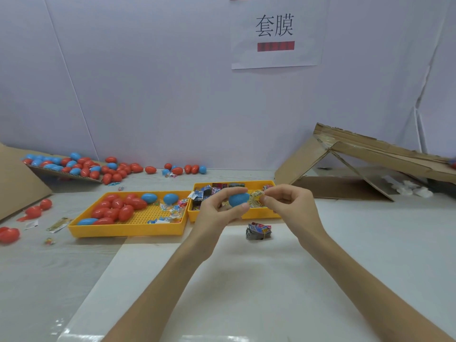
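My left hand (219,209) grips a blue plastic egg (238,199) above the table, in front of the right yellow tray (254,213). My right hand (287,202) pinches a small yellowish printed film sleeve (256,199) right beside the egg's right end. Both hands are raised over the front edge of that tray. Whether the sleeve touches the egg I cannot tell.
The left yellow tray (123,229) holds red and blue eggs plus small wrapped toys. A bundle of printed sleeves (258,230) lies on the white sheet. More eggs (98,166) are heaped at the back left on cardboard. A folded cardboard ramp (357,166) stands at right.
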The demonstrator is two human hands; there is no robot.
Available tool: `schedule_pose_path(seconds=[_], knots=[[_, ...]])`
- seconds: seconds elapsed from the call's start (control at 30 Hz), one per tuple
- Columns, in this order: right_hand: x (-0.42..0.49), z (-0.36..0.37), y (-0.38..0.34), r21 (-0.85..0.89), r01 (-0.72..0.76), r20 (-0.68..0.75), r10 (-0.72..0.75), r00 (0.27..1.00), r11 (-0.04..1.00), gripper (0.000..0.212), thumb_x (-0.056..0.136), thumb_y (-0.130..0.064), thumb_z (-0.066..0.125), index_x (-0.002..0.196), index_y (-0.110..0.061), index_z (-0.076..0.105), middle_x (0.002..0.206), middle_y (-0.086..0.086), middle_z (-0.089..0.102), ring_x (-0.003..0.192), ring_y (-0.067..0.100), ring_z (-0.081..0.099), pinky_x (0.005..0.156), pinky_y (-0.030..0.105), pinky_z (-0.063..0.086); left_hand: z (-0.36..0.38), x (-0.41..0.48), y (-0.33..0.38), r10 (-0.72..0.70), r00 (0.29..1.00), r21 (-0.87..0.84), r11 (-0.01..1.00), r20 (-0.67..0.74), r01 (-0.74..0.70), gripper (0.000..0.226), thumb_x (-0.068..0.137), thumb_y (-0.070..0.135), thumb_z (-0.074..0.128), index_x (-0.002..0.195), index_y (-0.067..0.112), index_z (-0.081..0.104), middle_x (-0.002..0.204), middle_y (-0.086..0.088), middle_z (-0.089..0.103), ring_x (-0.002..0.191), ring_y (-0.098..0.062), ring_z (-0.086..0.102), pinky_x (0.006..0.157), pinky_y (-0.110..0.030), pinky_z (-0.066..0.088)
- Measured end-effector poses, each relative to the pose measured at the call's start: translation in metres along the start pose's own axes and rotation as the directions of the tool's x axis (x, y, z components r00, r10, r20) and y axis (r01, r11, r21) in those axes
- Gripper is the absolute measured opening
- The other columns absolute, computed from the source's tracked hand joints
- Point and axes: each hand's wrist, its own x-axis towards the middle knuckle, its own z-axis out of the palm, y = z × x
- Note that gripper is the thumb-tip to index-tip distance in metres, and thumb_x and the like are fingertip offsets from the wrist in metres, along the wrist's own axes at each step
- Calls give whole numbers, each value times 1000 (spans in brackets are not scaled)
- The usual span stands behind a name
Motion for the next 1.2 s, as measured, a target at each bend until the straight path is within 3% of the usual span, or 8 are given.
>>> schedule_pose_path(seconds=[0.23, 0.53, 0.8, 0.93, 1.07, 1.2], knots=[[-3, 3, -3, 61, -27, 137, 18, 990, 998, 9, 83, -12, 81, 80, -21, 79, 79, 2, 75, 77, 11, 67, 67, 20, 52, 2, 1, -3, 67, 997, 148, 987, -28, -62, 21, 88, 15, 77, 100, 31, 73, 94, 15, 74, 82, -2, 70, 76, -22, 58], [-4, 2, -9, 222, -192, 277, 127, 952, 956, 16, 86, -10, 75, 77, -23, 78, 78, -2, 72, 75, 9, 69, 63, 19, 53, -1, 3, -3, 72, 996, 131, 989, -48, -65, 9, 95, 17, 69, 95, 24, 75, 80, 11, 71, 75, -10, 68, 74, -28, 60], [-3, 3, -8, 177, -210, 289, 153, 945, 962, 13, 90, -9, 70, 80, -17, 72, 75, -2, 64, 74, 15, 61, 62, 25, 50, 1, 0, 0, 111, 993, 156, 982, -41, -104, 9, 92, 26, 71, 90, 34, 75, 84, 10, 72, 75, -8, 68, 70, -24, 58], [-4, 3, -7, 167, -202, 320, 141, 937, 965, 6, 91, -9, 68, 93, -5, 72, 83, 5, 64, 77, 14, 61, 64, 25, 49, 3, 0, 0, 150, 988, 258, 956, -25, -139, 31, 91, 23, 73, 78, 51, 73, 81, 19, 71, 70, -2, 64, 68, -24, 57], [-6, 4, -8, 149, -127, 268, 83, 960, 981, 7, 89, -11, 72, 84, -15, 74, 87, -1, 64, 79, 9, 60, 69, 22, 49, 2, 2, -3, 108, 993, 312, 946, -43, -90, 23, 94, 19, 70, 78, 35, 72, 74, 19, 68, 63, -1, 60, 60, -18, 54], [-7, 4, -6, 107, -17, 227, -8, 974, 994, 20, 85, -9, 76, 74, -24, 73, 93, 4, 63, 89, 12, 60, 76, 28, 51, 1, 4, -6, -46, 999, 346, 937, 11, 39, 17, 96, 16, 65, 82, 23, 72, 92, 1, 68, 66, -4, 63, 62, -21, 54]])
